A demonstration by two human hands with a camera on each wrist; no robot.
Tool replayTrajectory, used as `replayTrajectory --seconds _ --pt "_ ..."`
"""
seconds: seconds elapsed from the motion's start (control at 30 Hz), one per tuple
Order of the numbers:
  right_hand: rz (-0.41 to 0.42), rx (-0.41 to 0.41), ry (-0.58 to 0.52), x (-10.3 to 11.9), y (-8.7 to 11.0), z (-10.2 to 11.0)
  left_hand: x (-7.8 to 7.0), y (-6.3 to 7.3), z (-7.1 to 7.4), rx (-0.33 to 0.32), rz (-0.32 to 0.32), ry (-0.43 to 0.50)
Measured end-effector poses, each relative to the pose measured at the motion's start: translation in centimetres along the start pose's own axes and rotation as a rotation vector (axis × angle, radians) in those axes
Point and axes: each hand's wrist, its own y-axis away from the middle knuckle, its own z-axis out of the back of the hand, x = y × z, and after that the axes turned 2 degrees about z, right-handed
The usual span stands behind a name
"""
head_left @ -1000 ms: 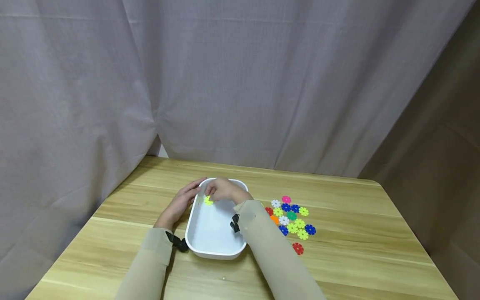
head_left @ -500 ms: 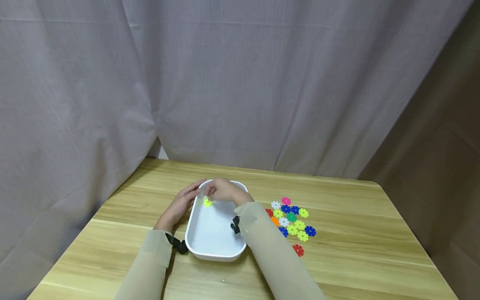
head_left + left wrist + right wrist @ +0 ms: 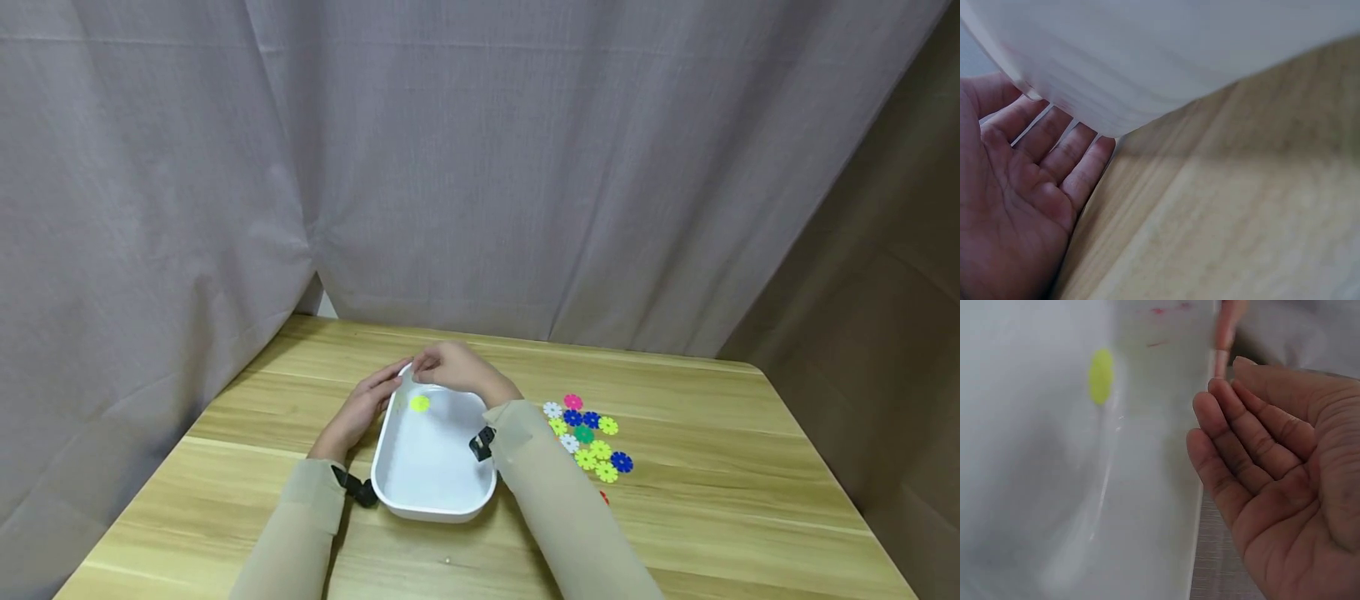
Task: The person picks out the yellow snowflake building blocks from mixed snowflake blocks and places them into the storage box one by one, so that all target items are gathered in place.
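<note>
A white rectangular tray (image 3: 433, 507) stands on the wooden table, one yellow snowflake disc (image 3: 420, 403) lying inside near its far left corner. My left hand (image 3: 360, 412) rests along the tray's left side, with fairly straight fingers against the outer wall in the left wrist view. Over the far rim is my right hand (image 3: 457, 368). Its fingers bend loosely and hold nothing in the right wrist view, where the yellow disc (image 3: 1100, 376) looks blurred and apart from them. A fingertip of the left hand shows at the rim there.
Several snowflake discs lie loose right of the tray: yellow, blue, white, a green one (image 3: 583, 434) and a pink one (image 3: 573, 402). The right sleeve (image 3: 555, 483) partly covers a red disc (image 3: 604, 497). A grey curtain (image 3: 480, 167) hangs behind the table.
My right hand has lifted away from the yellow disc, up and slightly right to the far rim. The disc lies in the tray. The left hand has stayed in place.
</note>
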Motion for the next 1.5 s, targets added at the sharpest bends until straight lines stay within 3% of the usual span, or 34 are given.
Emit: replayTrajectory --seconds 0.33,0.63,0.97,1.17,1.5 --pt "0.069 -0.072 -0.026 1.8 1.2 2.0 0.1 -0.1 0.3 0.006 0.002 0.004" --pt "0.098 -0.167 -0.059 2.8 4.1 4.0 -0.1 0.1 0.2 -0.006 0.024 -0.038" --pt "0.059 -0.242 -0.12 1.0 7.6 4.6 -0.1 0.3 0.4 -0.004 0.016 -0.032" --pt "0.029 -0.257 -0.154 -1.2 9.3 5.2 0.1 0.4 0.4 0.001 0.011 -0.041" --pt "-0.031 -0.17 -0.046 -6.2 11.4 5.6 0.1 0.4 0.4 -0.006 0.013 -0.08"
